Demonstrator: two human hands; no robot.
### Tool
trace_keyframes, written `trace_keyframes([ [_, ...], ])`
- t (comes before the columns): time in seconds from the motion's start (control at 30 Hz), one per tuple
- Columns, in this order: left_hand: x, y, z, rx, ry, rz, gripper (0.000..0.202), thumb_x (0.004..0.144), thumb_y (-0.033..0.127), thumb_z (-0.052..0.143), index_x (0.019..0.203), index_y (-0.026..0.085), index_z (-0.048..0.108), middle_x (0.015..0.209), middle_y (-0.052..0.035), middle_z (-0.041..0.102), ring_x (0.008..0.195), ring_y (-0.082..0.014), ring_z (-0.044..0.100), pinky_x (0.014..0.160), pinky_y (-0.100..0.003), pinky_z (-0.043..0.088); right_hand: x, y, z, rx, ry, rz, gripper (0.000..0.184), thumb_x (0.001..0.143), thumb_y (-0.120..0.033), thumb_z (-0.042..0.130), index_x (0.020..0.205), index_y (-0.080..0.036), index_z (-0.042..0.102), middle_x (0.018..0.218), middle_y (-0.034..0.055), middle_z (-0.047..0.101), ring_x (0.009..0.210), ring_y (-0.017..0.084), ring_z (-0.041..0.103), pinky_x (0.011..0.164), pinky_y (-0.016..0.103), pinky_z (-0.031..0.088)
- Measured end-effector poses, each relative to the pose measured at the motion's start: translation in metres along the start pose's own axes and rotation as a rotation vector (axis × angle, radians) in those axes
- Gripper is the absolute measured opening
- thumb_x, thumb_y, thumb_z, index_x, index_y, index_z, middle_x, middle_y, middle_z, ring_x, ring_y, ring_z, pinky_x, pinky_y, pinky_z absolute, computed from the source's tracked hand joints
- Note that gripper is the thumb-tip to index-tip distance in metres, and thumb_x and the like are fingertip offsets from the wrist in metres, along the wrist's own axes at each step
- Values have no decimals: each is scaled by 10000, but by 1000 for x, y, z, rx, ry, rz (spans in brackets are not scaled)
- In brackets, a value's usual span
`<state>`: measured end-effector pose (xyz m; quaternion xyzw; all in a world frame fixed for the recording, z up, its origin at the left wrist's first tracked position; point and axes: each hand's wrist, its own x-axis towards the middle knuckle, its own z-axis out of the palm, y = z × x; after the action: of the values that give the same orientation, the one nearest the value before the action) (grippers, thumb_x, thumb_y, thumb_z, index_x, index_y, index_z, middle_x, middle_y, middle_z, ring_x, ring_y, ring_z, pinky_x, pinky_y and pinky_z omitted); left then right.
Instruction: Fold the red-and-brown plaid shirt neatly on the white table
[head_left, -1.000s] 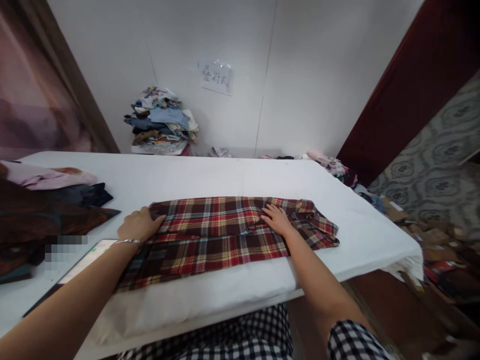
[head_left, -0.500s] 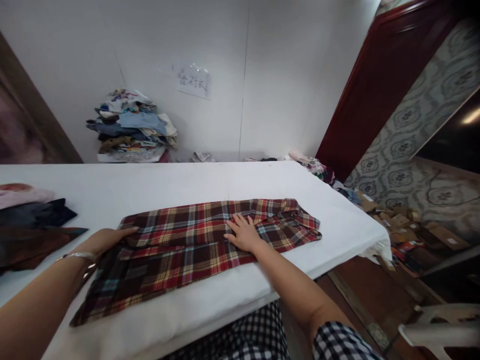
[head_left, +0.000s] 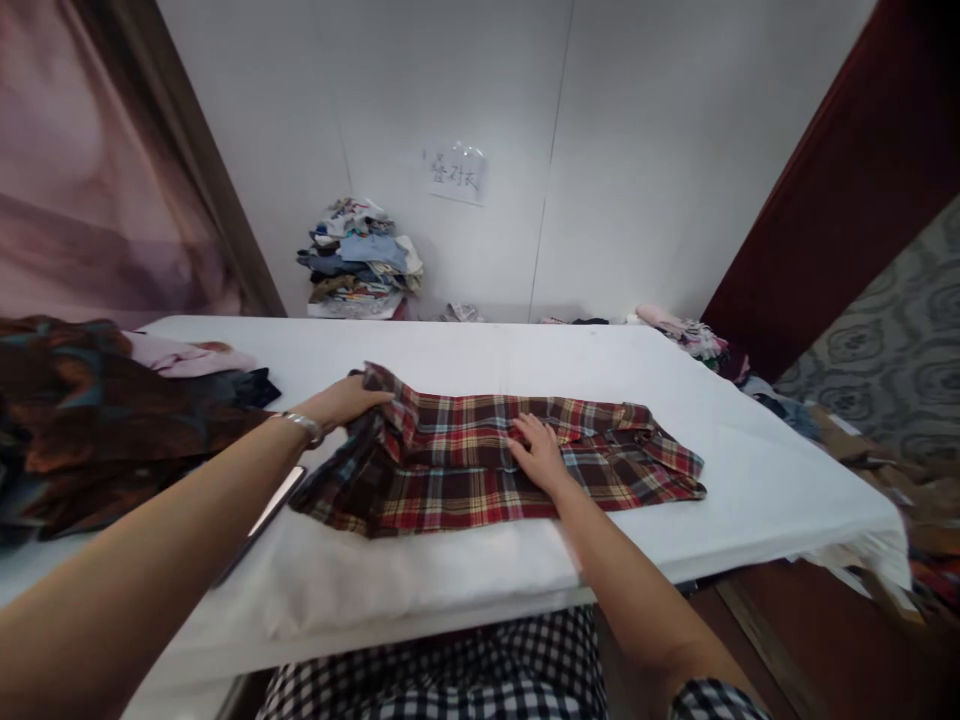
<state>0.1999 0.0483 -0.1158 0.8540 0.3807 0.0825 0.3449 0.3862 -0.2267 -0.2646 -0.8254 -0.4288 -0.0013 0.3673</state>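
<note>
A red, brown and cream plaid shirt [head_left: 465, 450] lies lengthwise on the white-covered table [head_left: 480, 365], its sides folded inward and its collar end at the right. My left hand [head_left: 349, 400] grips the shirt's left end, which is lifted and bends up toward the right. My right hand [head_left: 538, 452] lies on the middle of the shirt with fingers spread, touching the cloth. Under my left forearm a phone [head_left: 262, 520] partly shows on the table.
Dark and pink garments [head_left: 135, 410] are heaped at the table's left. Against the wall stands a stack of folded clothes [head_left: 360, 260], below and left of a paper sign [head_left: 457, 175]. More clothes [head_left: 690, 335] lie beyond the far right edge, near cardboard boxes [head_left: 855, 440].
My left hand has raised the shirt's left end and brought it up and inward. My right hand stays on the shirt's middle. The view has turned left, showing more of the garment heap.
</note>
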Motion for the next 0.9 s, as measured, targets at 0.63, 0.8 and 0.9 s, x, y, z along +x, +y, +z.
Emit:
trace_keyframes([
  [0.63, -12, 38, 124, -19, 17, 77, 378, 889, 433, 497, 1185, 222, 599, 1200, -91, 674, 1100, -239, 629, 907, -332, 503, 6, 22, -16, 484, 324, 109, 339, 790, -408, 548, 976, -185, 723, 1008, 98, 739, 908, 245, 679, 870, 407, 534],
  [0.8, -15, 1, 110, 16, 60, -98, 578, 758, 518, 625, 1166, 110, 602, 1147, -212, 678, 1096, -364, 623, 890, -441, 500, 6, 21, -17, 433, 342, 89, 328, 804, -388, 521, 970, -191, 725, 1006, 89, 739, 930, 233, 672, 881, 387, 528],
  [0.9, -14, -5, 125, -85, -33, -120, 477, 712, 524, 676, 954, 114, 670, 1014, -190, 727, 923, -312, 696, 761, -362, 552, 6, 21, -16, 374, 312, 105, 333, 816, -374, 500, 982, -190, 724, 1026, 90, 737, 951, 234, 672, 899, 392, 523],
])
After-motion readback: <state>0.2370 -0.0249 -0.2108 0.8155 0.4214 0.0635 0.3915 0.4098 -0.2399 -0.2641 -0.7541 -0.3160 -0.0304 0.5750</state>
